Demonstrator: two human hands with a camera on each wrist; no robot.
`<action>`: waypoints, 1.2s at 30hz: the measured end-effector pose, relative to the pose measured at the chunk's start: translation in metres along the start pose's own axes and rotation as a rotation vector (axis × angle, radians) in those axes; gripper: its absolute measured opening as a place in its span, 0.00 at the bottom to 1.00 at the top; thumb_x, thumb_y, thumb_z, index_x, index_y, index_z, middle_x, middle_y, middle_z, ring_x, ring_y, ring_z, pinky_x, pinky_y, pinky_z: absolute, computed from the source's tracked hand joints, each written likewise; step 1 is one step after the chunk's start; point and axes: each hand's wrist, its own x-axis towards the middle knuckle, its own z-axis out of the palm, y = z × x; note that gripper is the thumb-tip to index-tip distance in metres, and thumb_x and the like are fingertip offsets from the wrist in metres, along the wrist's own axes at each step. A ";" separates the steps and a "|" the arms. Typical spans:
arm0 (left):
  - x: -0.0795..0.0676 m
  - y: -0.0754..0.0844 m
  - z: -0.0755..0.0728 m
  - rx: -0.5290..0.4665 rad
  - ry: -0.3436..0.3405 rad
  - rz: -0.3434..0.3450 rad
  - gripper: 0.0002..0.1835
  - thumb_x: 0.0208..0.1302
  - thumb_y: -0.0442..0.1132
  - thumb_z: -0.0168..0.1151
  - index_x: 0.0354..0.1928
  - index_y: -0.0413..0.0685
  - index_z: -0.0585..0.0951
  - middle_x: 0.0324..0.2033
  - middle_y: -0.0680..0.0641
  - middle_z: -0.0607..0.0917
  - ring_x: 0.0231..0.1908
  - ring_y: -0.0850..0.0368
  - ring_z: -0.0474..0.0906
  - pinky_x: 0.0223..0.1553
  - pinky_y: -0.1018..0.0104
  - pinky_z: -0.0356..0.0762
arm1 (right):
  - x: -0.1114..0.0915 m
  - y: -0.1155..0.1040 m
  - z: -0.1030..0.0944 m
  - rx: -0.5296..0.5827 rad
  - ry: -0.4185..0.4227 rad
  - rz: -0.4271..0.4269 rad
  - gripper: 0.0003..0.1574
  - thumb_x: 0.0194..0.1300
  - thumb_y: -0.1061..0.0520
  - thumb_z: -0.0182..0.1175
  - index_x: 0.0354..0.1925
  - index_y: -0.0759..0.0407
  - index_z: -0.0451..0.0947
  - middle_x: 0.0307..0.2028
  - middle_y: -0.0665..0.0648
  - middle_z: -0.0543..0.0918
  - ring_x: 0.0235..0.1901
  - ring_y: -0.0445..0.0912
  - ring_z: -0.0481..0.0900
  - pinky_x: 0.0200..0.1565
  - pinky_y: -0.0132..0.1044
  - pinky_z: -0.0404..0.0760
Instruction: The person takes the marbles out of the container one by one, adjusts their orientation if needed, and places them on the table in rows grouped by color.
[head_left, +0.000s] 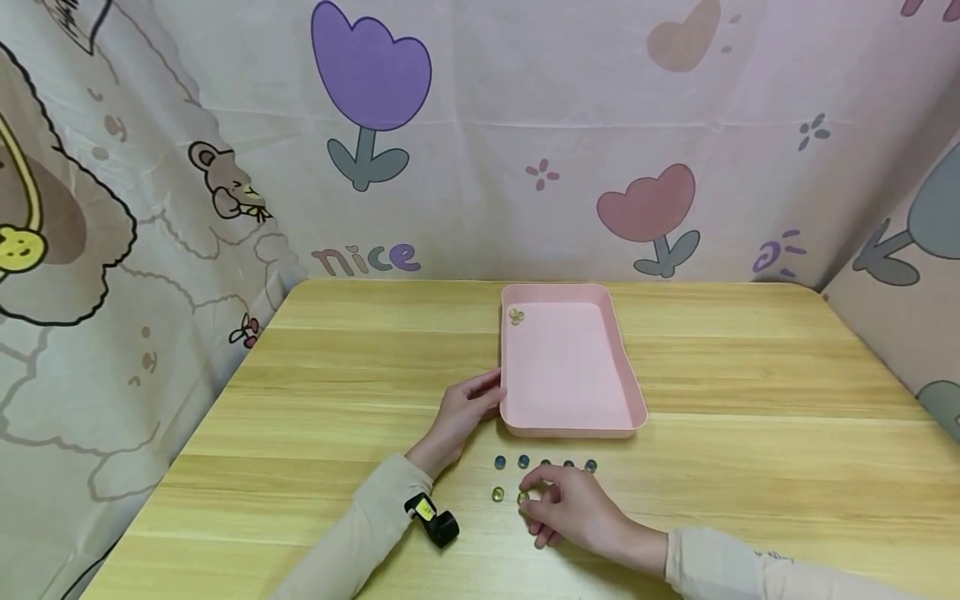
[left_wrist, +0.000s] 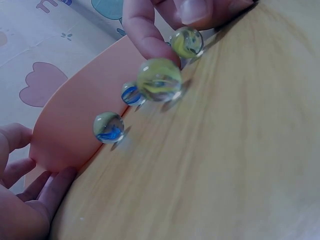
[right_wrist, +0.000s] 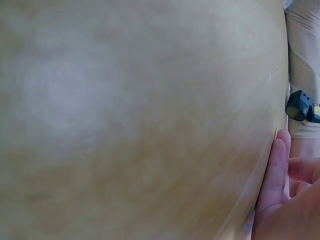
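My right hand [head_left: 573,512] pinches a yellow-green glass marble [head_left: 522,497] between thumb and index finger, low over the table. To its left lies another yellow-green marble [head_left: 498,494], nearer the camera in the left wrist view [left_wrist: 159,82]. Behind them several blue-streaked marbles [head_left: 500,462] form a row, some partly hidden by the right hand. My left hand [head_left: 461,417] touches the left side of a pink tray [head_left: 573,432] near its front corner, fingers fairly straight. A small cluster of marbles [head_left: 516,317] sits in the tray's back left corner.
The wooden table [head_left: 360,417] carries all of this. A printed cloth [head_left: 480,167] hangs behind and at both sides of it. A black wrist camera [head_left: 435,521] is strapped to the left sleeve. In the right wrist view mostly table surface [right_wrist: 125,125] shows.
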 end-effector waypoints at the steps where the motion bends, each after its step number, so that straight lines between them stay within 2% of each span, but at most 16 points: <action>1: 0.000 0.000 0.000 0.001 0.000 0.000 0.24 0.67 0.33 0.60 0.63 0.36 0.72 0.60 0.37 0.75 0.54 0.46 0.76 0.52 0.63 0.79 | 0.000 0.000 0.000 0.002 -0.001 -0.001 0.12 0.63 0.64 0.62 0.44 0.70 0.76 0.18 0.57 0.81 0.17 0.51 0.81 0.19 0.38 0.83; 10: 0.001 0.000 -0.001 0.003 0.003 0.000 0.24 0.66 0.34 0.60 0.63 0.36 0.73 0.61 0.37 0.74 0.55 0.46 0.76 0.52 0.62 0.78 | 0.002 0.001 -0.001 -0.001 -0.011 -0.012 0.10 0.64 0.64 0.61 0.43 0.69 0.75 0.19 0.56 0.81 0.18 0.52 0.82 0.20 0.38 0.84; 16: 0.001 0.000 -0.002 0.005 0.016 0.000 0.23 0.66 0.33 0.60 0.63 0.35 0.73 0.60 0.37 0.75 0.54 0.46 0.76 0.52 0.63 0.79 | 0.000 0.000 -0.003 -0.025 -0.041 -0.024 0.14 0.62 0.66 0.61 0.45 0.71 0.74 0.20 0.56 0.81 0.19 0.51 0.82 0.22 0.37 0.84; 20: 0.001 -0.001 -0.001 0.000 0.005 -0.003 0.24 0.66 0.33 0.60 0.63 0.35 0.72 0.61 0.36 0.74 0.54 0.46 0.77 0.52 0.63 0.79 | -0.007 0.001 -0.011 -0.066 -0.050 -0.024 0.16 0.61 0.65 0.61 0.46 0.72 0.74 0.20 0.55 0.81 0.18 0.49 0.82 0.22 0.36 0.84; 29: 0.001 0.002 -0.002 0.022 0.006 0.007 0.24 0.66 0.34 0.61 0.63 0.36 0.72 0.61 0.37 0.74 0.54 0.46 0.77 0.52 0.62 0.79 | -0.026 0.004 -0.027 -0.074 -0.061 -0.016 0.09 0.60 0.66 0.62 0.39 0.69 0.75 0.20 0.54 0.82 0.20 0.45 0.82 0.23 0.36 0.85; 33: 0.000 0.001 -0.001 0.016 -0.002 0.000 0.24 0.67 0.34 0.61 0.63 0.36 0.72 0.61 0.37 0.74 0.54 0.47 0.76 0.52 0.62 0.79 | -0.029 0.001 -0.030 -0.188 -0.096 -0.085 0.05 0.60 0.65 0.63 0.36 0.64 0.77 0.18 0.48 0.80 0.19 0.39 0.79 0.22 0.32 0.81; 36: 0.000 0.000 0.000 0.012 0.006 -0.008 0.24 0.66 0.33 0.61 0.63 0.36 0.73 0.61 0.37 0.74 0.53 0.49 0.77 0.52 0.63 0.79 | -0.029 -0.003 -0.034 -0.340 -0.125 -0.151 0.04 0.61 0.63 0.63 0.36 0.61 0.79 0.20 0.42 0.78 0.20 0.33 0.75 0.23 0.29 0.78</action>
